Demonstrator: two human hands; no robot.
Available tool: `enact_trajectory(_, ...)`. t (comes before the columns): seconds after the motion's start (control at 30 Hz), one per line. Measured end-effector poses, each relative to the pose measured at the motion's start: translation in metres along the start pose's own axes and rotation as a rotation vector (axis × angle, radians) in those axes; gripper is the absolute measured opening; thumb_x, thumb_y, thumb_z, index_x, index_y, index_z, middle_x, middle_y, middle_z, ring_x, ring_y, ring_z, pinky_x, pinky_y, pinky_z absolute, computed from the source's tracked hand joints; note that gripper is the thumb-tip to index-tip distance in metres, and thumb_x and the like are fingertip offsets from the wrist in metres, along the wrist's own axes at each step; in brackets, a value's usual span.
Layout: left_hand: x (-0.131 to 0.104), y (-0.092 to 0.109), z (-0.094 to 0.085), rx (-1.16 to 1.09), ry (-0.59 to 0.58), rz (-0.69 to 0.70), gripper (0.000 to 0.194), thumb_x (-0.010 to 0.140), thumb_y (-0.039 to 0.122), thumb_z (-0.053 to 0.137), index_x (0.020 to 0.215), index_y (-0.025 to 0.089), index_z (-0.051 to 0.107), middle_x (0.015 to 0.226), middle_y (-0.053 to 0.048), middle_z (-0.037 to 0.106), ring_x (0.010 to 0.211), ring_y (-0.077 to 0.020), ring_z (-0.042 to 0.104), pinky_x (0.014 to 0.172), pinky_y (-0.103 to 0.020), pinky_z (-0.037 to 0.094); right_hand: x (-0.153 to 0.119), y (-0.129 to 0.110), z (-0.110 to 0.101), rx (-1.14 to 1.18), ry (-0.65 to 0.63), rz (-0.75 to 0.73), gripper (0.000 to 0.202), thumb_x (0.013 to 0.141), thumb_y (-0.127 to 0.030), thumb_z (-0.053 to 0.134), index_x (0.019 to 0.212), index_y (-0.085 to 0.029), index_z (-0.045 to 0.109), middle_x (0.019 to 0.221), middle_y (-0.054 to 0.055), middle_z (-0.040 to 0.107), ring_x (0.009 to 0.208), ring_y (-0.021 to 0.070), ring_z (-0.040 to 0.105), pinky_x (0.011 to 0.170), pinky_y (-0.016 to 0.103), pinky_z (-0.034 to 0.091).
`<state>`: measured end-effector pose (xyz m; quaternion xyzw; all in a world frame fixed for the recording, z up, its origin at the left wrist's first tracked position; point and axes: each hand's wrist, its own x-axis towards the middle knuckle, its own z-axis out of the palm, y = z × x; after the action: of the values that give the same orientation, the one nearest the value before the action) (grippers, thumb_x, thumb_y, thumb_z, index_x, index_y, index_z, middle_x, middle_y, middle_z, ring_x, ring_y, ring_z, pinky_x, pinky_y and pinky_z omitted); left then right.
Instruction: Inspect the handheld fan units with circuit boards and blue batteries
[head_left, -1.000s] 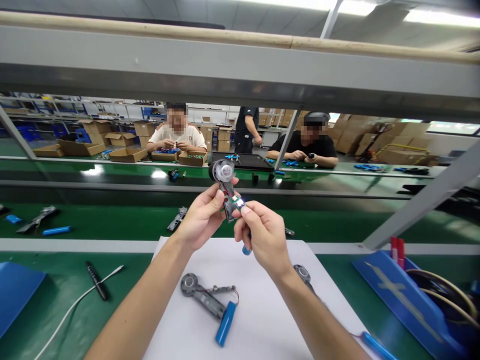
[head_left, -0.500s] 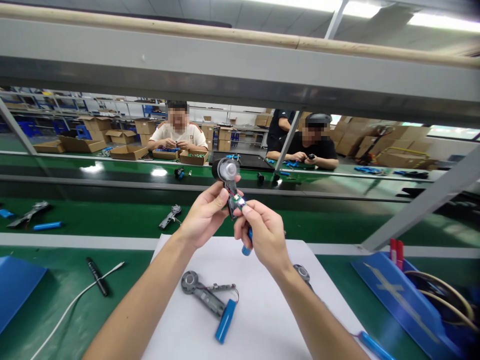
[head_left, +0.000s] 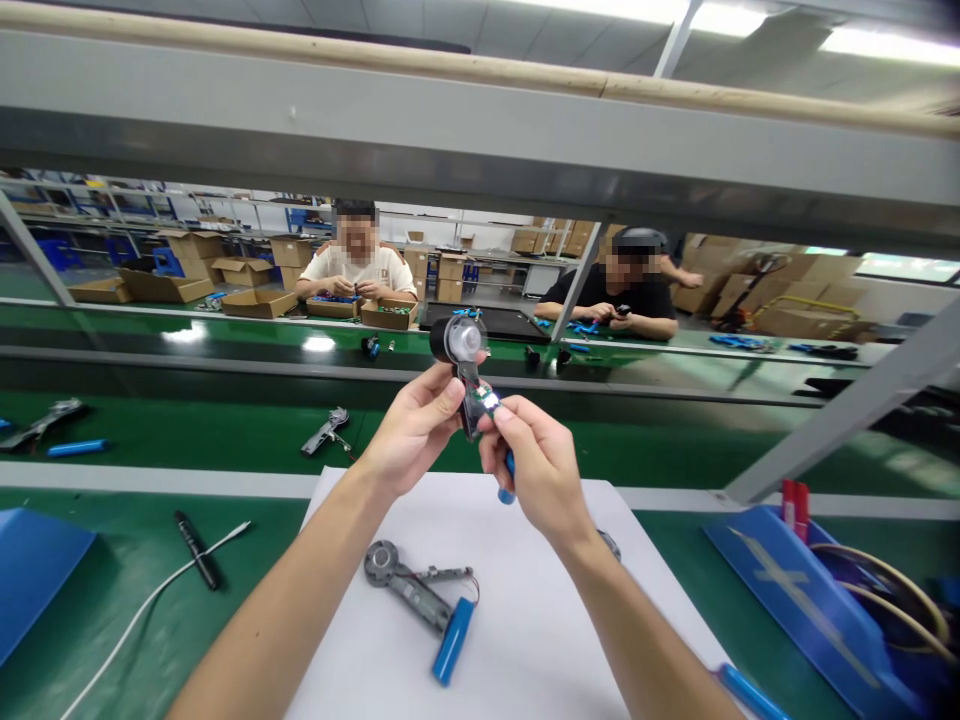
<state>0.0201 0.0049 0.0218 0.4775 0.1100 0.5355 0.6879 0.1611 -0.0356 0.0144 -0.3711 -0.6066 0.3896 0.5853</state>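
My left hand (head_left: 420,422) grips an opened grey handheld device housing (head_left: 471,410) by its handle, thumb on the near side. Its round head (head_left: 465,342) has a clear, shiny disc and points up. Between thumb and forefinger, my right hand (head_left: 538,462) pinches a small green circuit board (head_left: 487,398) against the handle, and a bright white spot shows on it. A blue cylindrical battery (head_left: 508,480) hangs under the right fingers, partly hidden by them. Below, on the white sheet (head_left: 540,620), lies another grey housing (head_left: 416,598) wired to a blue battery (head_left: 453,642).
A green conveyor belt (head_left: 225,425) beyond the sheet carries a grey housing (head_left: 327,432) and a loose blue battery (head_left: 78,447). Blue bins flank me; the right bin (head_left: 810,590) holds cables. A black marker (head_left: 196,550) and white cable lie left. Two people sit opposite.
Both hands and the held housing have shifted slightly right. The white spot on the board looks brighter. Parts on the near belt have slid left.
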Motion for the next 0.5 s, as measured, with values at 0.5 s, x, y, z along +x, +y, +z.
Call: enact_trajectory(0.5,-0.003,-0.014,0.016,0.203,0.241,0.162,0.033,0.068,0.031,0.085,0.094,0.015,0.073,0.086,-0.004,0.067,0.077,-0.0156,0.062,0.074,-0.028,0.050,-0.002,0.003,-0.007,-1.064,0.102,-0.502,0.045,0.093,-0.023,0.041,0.134,-0.016,0.058,0.103,0.008,0.072,0.087,0.0230,0.065,0.071,0.032,0.051)
